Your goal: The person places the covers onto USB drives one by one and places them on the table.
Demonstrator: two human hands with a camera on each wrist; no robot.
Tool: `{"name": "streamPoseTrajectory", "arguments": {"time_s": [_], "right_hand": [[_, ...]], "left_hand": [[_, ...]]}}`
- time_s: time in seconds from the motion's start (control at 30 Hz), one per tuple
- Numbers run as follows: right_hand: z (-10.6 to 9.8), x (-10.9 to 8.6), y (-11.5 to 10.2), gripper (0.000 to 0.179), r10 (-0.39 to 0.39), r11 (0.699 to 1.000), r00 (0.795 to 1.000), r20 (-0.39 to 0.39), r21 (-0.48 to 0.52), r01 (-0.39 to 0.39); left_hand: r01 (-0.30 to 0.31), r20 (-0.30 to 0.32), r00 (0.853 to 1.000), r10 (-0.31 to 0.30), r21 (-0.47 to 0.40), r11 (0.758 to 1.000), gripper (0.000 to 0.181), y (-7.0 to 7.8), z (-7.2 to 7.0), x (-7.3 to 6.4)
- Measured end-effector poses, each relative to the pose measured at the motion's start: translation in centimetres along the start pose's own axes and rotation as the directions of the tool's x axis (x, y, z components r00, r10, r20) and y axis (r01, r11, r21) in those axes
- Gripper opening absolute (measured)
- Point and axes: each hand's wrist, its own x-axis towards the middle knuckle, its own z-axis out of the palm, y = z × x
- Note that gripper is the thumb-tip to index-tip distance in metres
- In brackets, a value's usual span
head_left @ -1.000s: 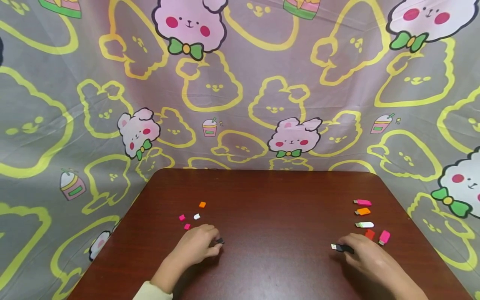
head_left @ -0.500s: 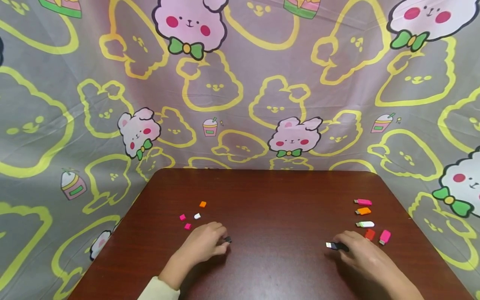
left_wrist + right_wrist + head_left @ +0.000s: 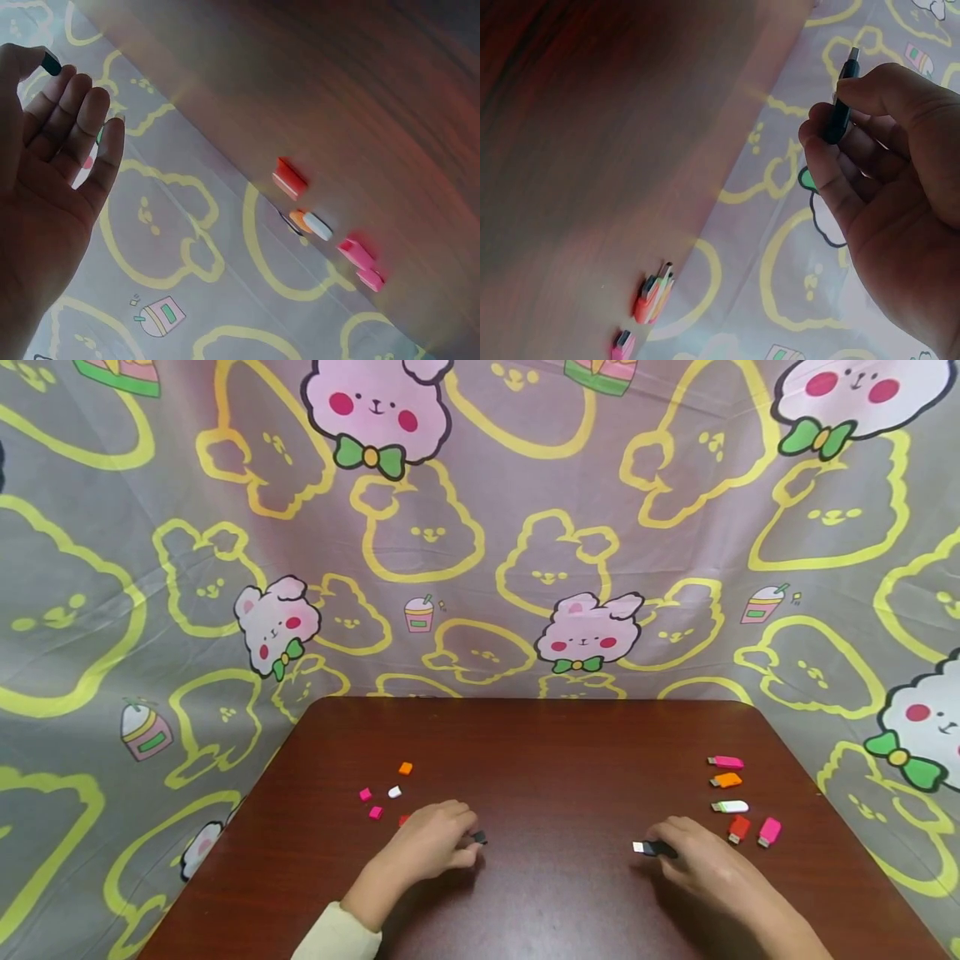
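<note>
In the head view my left hand [image 3: 431, 847] pinches a small black cap [image 3: 480, 837] between thumb and forefinger; the cap [image 3: 51, 63] shows dark at the fingertips in the left wrist view. My right hand [image 3: 708, 864] holds a black USB flash drive [image 3: 662, 849], its bare metal plug pointing left toward the cap. Seen from the right wrist, thumb and fingers grip that drive [image 3: 842, 105] by its body. A wide gap separates cap and drive. Nearest the left hand lies a red cap [image 3: 404, 820], partly covered by it.
Left on the brown table [image 3: 540, 752] lie an orange cap [image 3: 406, 768], a white cap [image 3: 394, 792] and two pink caps [image 3: 376, 812]. Uncapped drives sit at right: pink [image 3: 726, 762], orange [image 3: 726, 780], white [image 3: 731, 807], red [image 3: 738, 828] and another pink [image 3: 768, 832]. A patterned cloth [image 3: 487, 552] hangs behind.
Both hands have moved inward, the left rightward with the cap and the right leftward with the drive. The red cap has come into sight, and the red drive is less covered.
</note>
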Motion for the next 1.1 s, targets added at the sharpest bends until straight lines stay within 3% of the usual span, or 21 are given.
{"name": "streamPoseTrajectory", "arguments": {"time_s": [0.1,0.3,0.43,0.63,1.1], "right_hand": [[0.3,0.2,-0.1,0.036,-0.038,0.999,0.999,-0.005,0.01,0.038],[0.3,0.9,-0.8,0.034,-0.028,0.999,0.998,0.06,0.029,0.026],[0.4,1.2,-1.2,0.034,-0.035,0.999,0.998,0.053,0.03,0.034],[0.8,1.5,-1.6,0.034,-0.053,0.998,0.998,0.028,0.036,0.052],[1.2,2.9,-3.4,0.029,-0.061,0.997,0.994,0.085,0.056,0.057]], "left_hand": [[-0.007,0.012,1.0,0.007,0.004,1.0,0.023,0.3,-0.1,0.4],[-0.013,0.04,0.999,0.012,0.0,1.0,0.023,0.9,0.0,1.0],[-0.012,0.054,0.998,0.012,0.0,1.0,0.024,1.2,0.1,1.3],[-0.027,0.046,0.999,0.026,0.023,0.999,0.025,1.5,0.1,1.4],[-0.105,0.026,0.994,0.105,0.007,0.994,0.023,2.2,0.9,2.3]]}}
